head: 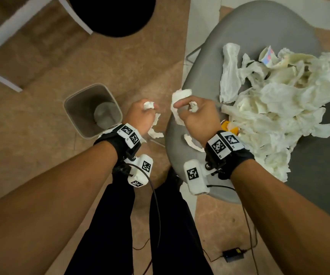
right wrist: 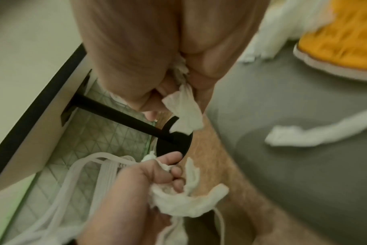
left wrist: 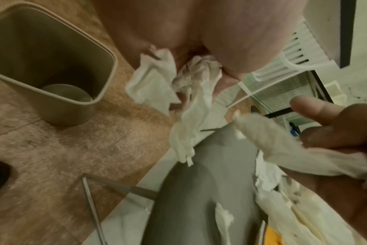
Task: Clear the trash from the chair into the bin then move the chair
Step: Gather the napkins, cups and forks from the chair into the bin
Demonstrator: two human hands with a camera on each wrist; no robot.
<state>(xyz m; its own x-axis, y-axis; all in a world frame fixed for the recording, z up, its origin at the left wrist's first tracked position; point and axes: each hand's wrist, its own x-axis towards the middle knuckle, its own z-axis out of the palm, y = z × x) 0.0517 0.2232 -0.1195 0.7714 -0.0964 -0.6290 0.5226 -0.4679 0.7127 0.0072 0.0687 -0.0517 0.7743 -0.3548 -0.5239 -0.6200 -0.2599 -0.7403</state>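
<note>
A grey chair (head: 205, 82) on the right carries a large heap of crumpled white tissues (head: 275, 104), with a yellow wrapper (head: 226, 126) under its near edge. My left hand (head: 140, 116) grips a wad of tissue (left wrist: 191, 92) over the floor, between the chair and the bin. My right hand (head: 195, 114) grips another tissue strip (head: 180, 100) above the chair's left edge. A loose tissue scrap (head: 192, 142) lies on the seat by my right wrist. The small beige bin (head: 92, 111) stands on the floor left of my left hand, with a cup-like object inside.
A round black base (head: 112, 14) and white furniture legs (head: 3, 36) stand at the far left. A black cable and adapter (head: 233, 255) lie on the floor near my feet. My legs stand between bin and chair.
</note>
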